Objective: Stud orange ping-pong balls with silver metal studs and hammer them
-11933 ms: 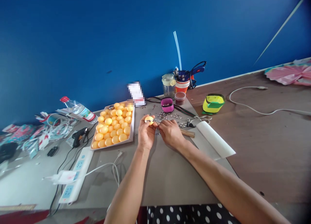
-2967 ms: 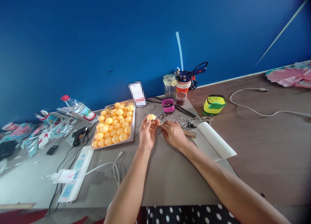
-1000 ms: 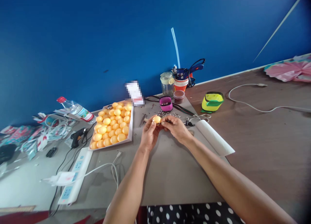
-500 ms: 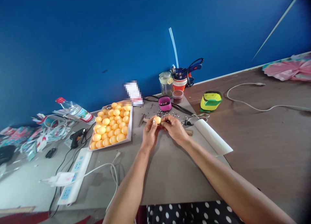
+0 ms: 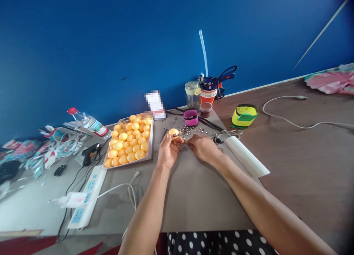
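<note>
My left hand (image 5: 168,151) pinches a small orange ball (image 5: 173,132) at its fingertips, just above the grey table (image 5: 182,196). A small metal piece sits against the ball's lower side. My right hand (image 5: 203,148) rests low on the table to the right of the ball, fingers curled and pointed toward it; what they hold is too small to make out. A scatter of small metal fittings (image 5: 190,130) lies just beyond both hands. To the left, a shallow tray (image 5: 151,148) is packed with several orange balls (image 5: 128,138).
A pink tub (image 5: 190,117), a dark jar (image 5: 205,109), a clear jar (image 5: 192,93) and a cup of tools (image 5: 208,92) stand by the blue wall. A white paper roll (image 5: 246,157) lies right; a power strip (image 5: 85,197), glue gun (image 5: 90,153) and bottle (image 5: 87,124) left.
My right hand has come off the ball and dropped to the table on its right. My left hand still holds the ball, now slightly further away.
</note>
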Demonstrator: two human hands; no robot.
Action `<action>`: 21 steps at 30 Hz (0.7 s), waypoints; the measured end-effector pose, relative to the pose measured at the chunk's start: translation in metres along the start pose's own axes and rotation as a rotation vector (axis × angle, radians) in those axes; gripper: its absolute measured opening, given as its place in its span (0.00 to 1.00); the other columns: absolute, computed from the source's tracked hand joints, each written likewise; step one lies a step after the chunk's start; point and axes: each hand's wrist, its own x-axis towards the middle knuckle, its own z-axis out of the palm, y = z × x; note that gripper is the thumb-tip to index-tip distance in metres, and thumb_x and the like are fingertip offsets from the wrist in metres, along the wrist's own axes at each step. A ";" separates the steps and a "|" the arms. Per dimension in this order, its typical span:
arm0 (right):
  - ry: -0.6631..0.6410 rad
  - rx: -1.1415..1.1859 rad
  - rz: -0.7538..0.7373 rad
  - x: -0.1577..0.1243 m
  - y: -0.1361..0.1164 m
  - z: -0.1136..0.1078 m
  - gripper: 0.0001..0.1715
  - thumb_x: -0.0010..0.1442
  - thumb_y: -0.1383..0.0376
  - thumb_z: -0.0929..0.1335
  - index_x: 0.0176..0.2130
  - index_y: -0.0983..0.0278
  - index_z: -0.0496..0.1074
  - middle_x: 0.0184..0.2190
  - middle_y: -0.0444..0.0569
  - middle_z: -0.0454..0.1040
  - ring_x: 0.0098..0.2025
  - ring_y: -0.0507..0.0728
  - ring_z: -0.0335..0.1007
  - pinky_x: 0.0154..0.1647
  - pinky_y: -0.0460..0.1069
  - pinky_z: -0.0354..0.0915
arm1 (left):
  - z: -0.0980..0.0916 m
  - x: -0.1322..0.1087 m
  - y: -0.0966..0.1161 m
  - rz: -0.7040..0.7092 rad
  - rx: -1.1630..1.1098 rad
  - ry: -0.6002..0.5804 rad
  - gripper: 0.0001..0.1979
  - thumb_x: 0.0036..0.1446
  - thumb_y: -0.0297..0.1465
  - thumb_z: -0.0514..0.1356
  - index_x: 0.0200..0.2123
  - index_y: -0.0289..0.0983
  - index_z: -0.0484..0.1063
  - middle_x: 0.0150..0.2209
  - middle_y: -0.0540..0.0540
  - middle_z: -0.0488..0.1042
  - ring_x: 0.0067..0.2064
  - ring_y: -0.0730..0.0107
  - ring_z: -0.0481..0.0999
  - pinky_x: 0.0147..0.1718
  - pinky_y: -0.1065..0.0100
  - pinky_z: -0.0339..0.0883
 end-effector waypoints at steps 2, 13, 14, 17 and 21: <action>-0.020 -0.084 -0.043 -0.001 -0.002 0.002 0.16 0.60 0.67 0.59 0.38 0.64 0.74 0.35 0.54 0.73 0.35 0.57 0.68 0.36 0.50 0.55 | 0.000 0.000 -0.001 0.002 -0.002 -0.008 0.15 0.52 0.36 0.61 0.42 0.34 0.70 0.39 0.40 0.76 0.32 0.72 0.75 0.38 0.66 0.68; -0.034 -0.128 -0.115 0.002 0.000 0.009 0.14 0.58 0.67 0.60 0.34 0.64 0.74 0.36 0.54 0.70 0.38 0.57 0.65 0.38 0.50 0.54 | 0.002 0.000 -0.001 -0.009 0.004 0.001 0.14 0.52 0.35 0.61 0.40 0.34 0.70 0.39 0.40 0.76 0.32 0.72 0.75 0.38 0.67 0.68; -0.028 -0.094 -0.118 0.003 0.002 0.010 0.13 0.58 0.68 0.61 0.33 0.64 0.74 0.35 0.53 0.71 0.37 0.56 0.66 0.38 0.49 0.54 | 0.002 -0.001 -0.001 -0.011 0.003 0.005 0.14 0.51 0.35 0.61 0.39 0.34 0.70 0.39 0.40 0.76 0.32 0.72 0.75 0.38 0.67 0.68; 0.008 0.092 -0.160 0.006 0.012 0.015 0.12 0.56 0.70 0.62 0.31 0.64 0.74 0.33 0.51 0.71 0.37 0.55 0.66 0.39 0.47 0.56 | 0.003 -0.001 0.000 -0.012 -0.006 0.010 0.13 0.51 0.35 0.62 0.39 0.34 0.70 0.38 0.41 0.76 0.32 0.72 0.75 0.38 0.67 0.68; 0.200 0.254 -0.109 0.009 0.021 0.019 0.15 0.58 0.71 0.59 0.36 0.66 0.73 0.33 0.51 0.71 0.37 0.54 0.66 0.39 0.46 0.59 | 0.001 0.001 0.001 -0.007 -0.028 0.021 0.13 0.51 0.35 0.61 0.39 0.34 0.71 0.39 0.41 0.76 0.32 0.73 0.74 0.38 0.67 0.68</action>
